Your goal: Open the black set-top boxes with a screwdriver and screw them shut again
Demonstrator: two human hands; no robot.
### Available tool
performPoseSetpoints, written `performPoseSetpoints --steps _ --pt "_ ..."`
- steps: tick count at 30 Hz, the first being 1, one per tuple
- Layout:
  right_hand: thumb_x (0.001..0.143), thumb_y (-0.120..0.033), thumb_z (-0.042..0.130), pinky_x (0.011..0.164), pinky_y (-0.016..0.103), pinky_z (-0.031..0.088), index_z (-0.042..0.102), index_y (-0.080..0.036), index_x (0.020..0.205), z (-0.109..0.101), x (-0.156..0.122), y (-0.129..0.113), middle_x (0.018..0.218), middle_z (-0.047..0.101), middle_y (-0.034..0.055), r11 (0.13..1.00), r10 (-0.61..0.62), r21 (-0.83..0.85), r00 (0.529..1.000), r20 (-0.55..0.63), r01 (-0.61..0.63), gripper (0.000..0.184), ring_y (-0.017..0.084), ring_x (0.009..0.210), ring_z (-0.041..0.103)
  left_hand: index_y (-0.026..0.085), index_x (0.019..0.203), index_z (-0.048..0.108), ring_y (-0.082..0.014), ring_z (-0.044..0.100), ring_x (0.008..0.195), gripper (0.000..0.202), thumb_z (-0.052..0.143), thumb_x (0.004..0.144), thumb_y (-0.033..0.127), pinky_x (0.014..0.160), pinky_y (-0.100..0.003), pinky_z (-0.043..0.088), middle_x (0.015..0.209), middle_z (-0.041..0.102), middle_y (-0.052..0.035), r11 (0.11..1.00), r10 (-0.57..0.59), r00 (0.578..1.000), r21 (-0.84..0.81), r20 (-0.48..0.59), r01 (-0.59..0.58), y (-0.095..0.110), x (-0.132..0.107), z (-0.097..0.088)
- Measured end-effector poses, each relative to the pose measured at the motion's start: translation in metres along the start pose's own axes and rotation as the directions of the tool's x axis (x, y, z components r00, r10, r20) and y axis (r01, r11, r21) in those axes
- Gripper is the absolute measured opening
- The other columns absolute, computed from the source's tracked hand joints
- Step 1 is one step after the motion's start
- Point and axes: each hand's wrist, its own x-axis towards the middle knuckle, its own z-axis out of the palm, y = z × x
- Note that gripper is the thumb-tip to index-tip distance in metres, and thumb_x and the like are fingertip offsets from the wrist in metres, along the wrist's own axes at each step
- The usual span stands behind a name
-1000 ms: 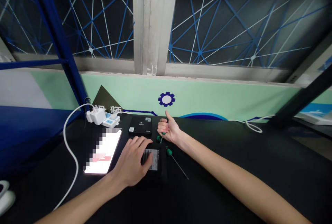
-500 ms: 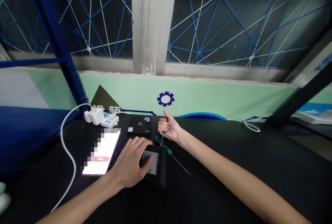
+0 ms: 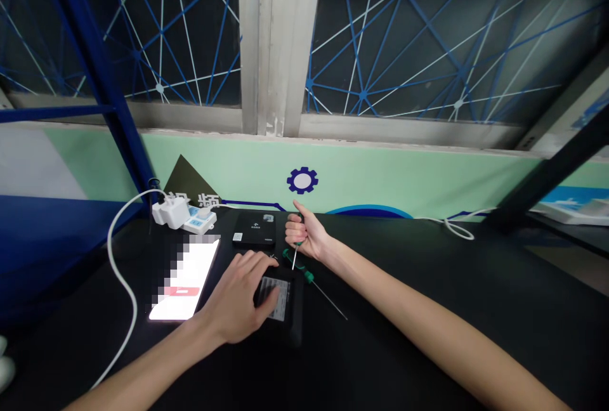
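My right hand (image 3: pixel 304 233) is wrapped around the dark handle of a screwdriver (image 3: pixel 295 257), thumb pointing up. The shaft points down, with its tip at the far edge of a black box-shaped device (image 3: pixel 295 309). Whether the tip sits in a screw is too small to tell. Across the left part of this device rests my left hand (image 3: pixel 245 300), holding it against the table, thumb over its printed label (image 3: pixel 281 307). A second screwdriver (image 3: pixel 309 276), green-handled with a long thin shaft, lies just right of the device.
Behind the left hand lies another flat black box (image 3: pixel 254 231). A lit phone (image 3: pixel 185 284) lies to the left, near a power strip (image 3: pixel 198 219) with a white charger (image 3: pixel 170 213) and cable (image 3: pixel 111 252). The black table (image 3: pixel 404 284) meets a green wall at the back.
The view has shifted very slightly. My right hand keeps its grip, and the screwdriver's shaft stands a little more upright and catches more light. My left hand stays on the device.
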Motion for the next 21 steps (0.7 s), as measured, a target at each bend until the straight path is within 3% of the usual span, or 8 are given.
performPoseSetpoints --steps 7,15,21 --pt "0.105 -0.052 0.029 0.031 0.017 0.022 0.022 -0.024 0.061 -0.006 -0.005 -0.013 0.043 0.019 -0.0117 0.998 0.015 0.057 1.000 0.001 -0.015 0.052 0.006 0.031 0.021 0.023 0.116 0.056 -0.0253 0.058 0.098 0.025 0.053 0.091 0.027 0.087 -0.041 0.045 0.111 0.064 -0.0058 0.999 0.042 0.999 -0.006 0.003 -0.042 -0.001 0.000 -0.002" --pt "0.103 -0.053 0.036 0.032 0.017 0.025 0.023 -0.024 0.063 -0.011 -0.005 -0.010 0.043 0.022 -0.0114 0.996 0.018 0.082 1.000 0.009 -0.019 0.051 0.007 0.032 0.025 0.023 0.116 0.055 -0.0256 0.058 0.099 0.025 0.052 0.091 0.025 0.088 -0.042 0.045 0.112 0.064 -0.0067 0.999 0.045 0.999 -0.009 -0.006 -0.045 0.002 0.000 -0.005" --pt "0.103 -0.038 0.044 0.033 0.016 0.023 0.023 -0.024 0.062 -0.011 -0.005 -0.006 0.043 0.021 -0.0116 0.998 0.026 0.049 1.000 -0.006 -0.026 0.048 0.006 0.033 0.023 0.023 0.115 0.055 -0.0248 0.057 0.099 0.022 0.051 0.093 0.026 0.089 -0.041 0.044 0.112 0.064 -0.0056 0.999 0.025 1.000 -0.021 -0.003 -0.025 0.001 0.001 -0.003"
